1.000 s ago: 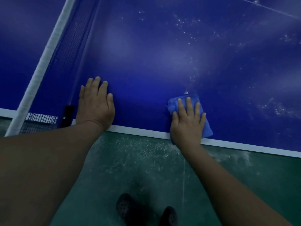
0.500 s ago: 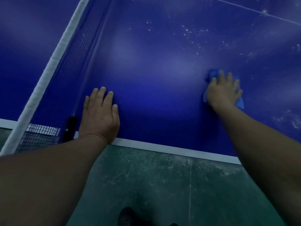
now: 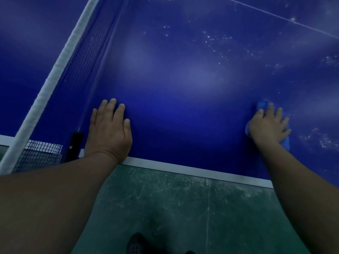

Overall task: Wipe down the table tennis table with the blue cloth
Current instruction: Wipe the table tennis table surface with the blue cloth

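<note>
Right hand [image 3: 268,125] presses flat on the blue cloth [image 3: 285,142], fingers straight, near the table [image 3: 183,110] front edge. Left hand [image 3: 110,130] braces flat by the net [image 3: 86,57]. Risk: cloth bunches under palm, white specks [image 3: 216,39] far side get missed.

A net [image 3: 86,57] of dark mesh with a white band along its top runs diagonally across the upper left. Its end hangs past the near edge, where the mesh shows white cords. A black clamp post [image 3: 74,144] stands just beside that end. Below lies a green floor [image 3: 183,208], scuffed with pale dusty marks and one thin pale line. A dark perforated shoe [image 3: 136,243] rests on the floor at the bottom edge.
</note>
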### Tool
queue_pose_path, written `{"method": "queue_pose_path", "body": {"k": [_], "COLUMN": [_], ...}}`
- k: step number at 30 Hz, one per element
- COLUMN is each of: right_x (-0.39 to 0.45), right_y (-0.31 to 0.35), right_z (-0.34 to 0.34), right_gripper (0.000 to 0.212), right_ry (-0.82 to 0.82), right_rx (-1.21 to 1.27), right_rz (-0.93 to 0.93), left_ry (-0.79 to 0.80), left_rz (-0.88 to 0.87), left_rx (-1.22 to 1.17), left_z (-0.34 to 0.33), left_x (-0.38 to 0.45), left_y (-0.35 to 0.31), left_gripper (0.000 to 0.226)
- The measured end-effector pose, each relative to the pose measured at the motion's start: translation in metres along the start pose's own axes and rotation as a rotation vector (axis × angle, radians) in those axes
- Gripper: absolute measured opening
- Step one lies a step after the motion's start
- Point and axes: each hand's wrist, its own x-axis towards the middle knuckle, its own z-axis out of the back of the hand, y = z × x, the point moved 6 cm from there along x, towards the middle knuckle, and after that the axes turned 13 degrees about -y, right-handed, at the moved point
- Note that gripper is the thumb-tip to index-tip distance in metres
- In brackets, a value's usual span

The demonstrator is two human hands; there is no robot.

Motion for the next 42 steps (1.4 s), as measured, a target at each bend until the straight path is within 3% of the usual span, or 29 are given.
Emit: {"method": "queue_pose_path", "body": {"k": [2, 3, 5, 7, 9, 11, 14, 17, 19, 24, 26, 28, 30, 33, 34, 35, 36, 40, 42], "right_x": [-0.025, -0.051, -0.126, -0.196, -0.187, -0.119, -0.029, -0.028, -0.057, -0.164, -0.165, -0.127, -0.052, 0.045, 0.044, 0.026, -0.002, -0.121, -0.079], "right_y": [0.011, 0.027, 0.059, 0.071, 0.07, 0.072, 0.068, 0.085, 0.109, 0.177, 0.193, 0.203, 0.204, 0.183, 0.186, 0.198, 0.215, 0.24, 0.256], "right_z": [-0.002, -0.004, -0.006, -0.004, -0.003, -0.008, -0.012, -0.014, -0.015, -0.017, -0.02, -0.025, -0.027, -0.032, -0.034, -0.035, -0.037, -0.038, -0.043], "right_gripper": [0.058, 0.058, 0.06, 0.059, 0.058, 0.064, 0.062, 0.057, 0.057, 0.06, 0.06, 0.056, 0.046, 0.054, 0.057, 0.057, 0.057, 0.056, 0.057], "right_ry": [-0.004, -0.009, -0.017, 0.1, 0.178, 0.092, 0.078, 0.064, 0.039, 0.08, 0.151, 0.104, -0.064, 0.029, 0.043, 0.045, 0.026, 0.139, 0.157], "right_rx": [0.023, 0.042, 0.054, 0.084, 0.102, 0.056, 0.002, 0.015, 0.012, 0.106, 0.147, 0.132, 0.128, 0.125, 0.114, 0.094, 0.098, 0.174, 0.186], "right_rz": [-0.018, 0.093, 0.478, 0.924, 1.146, 1.011, 0.557, 0.375, 0.444, 1.01, 1.24, 1.355, 1.185, 0.428, 0.32, 0.37, 0.544, 1.442, 1.479], "left_ry": [0.002, 0.0, -0.003, -0.001, 0.003, 0.009, 0.017, 0.014, 0.013, 0.017, 0.012, 0.018, 0.02, 0.007, 0.009, 0.017, 0.027, 0.046, 0.054], "left_rz": [-0.003, -0.005, 0.003, 0.011, 0.011, 0.01, 0.007, 0.015, 0.017, 0.019, 0.019, 0.012, 0.004, -0.004, -0.006, -0.006, -0.005, 0.008, 0.02], "left_rx": [-0.002, -0.005, -0.009, -0.011, -0.016, -0.021, -0.019, -0.023, -0.024, -0.03, -0.032, -0.022, -0.007, 0.005, 0.01, 0.013, 0.016, 0.058, 0.069], "left_z": [-0.001, 0.0, 0.0, 0.0, 0.0, 0.0, 0.0, 0.001, 0.001, 0.0, 0.0, -0.002, -0.003, -0.003, -0.003, -0.004, -0.004, -0.006, -0.005], "left_x": [0.0, 0.0, -0.001, -0.001, -0.001, 0.0, 0.0, 0.0, -0.001, -0.001, -0.001, -0.002, -0.002, -0.002, -0.001, -0.002, -0.003, -0.003, -0.002], "left_y": [0.001, 0.002, 0.002, 0.001, 0.0, -0.001, -0.001, -0.001, -0.001, 0.0, 0.001, 0.002, 0.002, 0.002, 0.003, 0.004, 0.005, 0.005, 0.003], "left_gripper": [0.051, 0.05, 0.05, 0.051, 0.053, 0.06, 0.064, 0.065, 0.065, 0.065, 0.065, 0.065, 0.067, 0.065, 0.063, 0.061, 0.06, 0.058, 0.057]}}
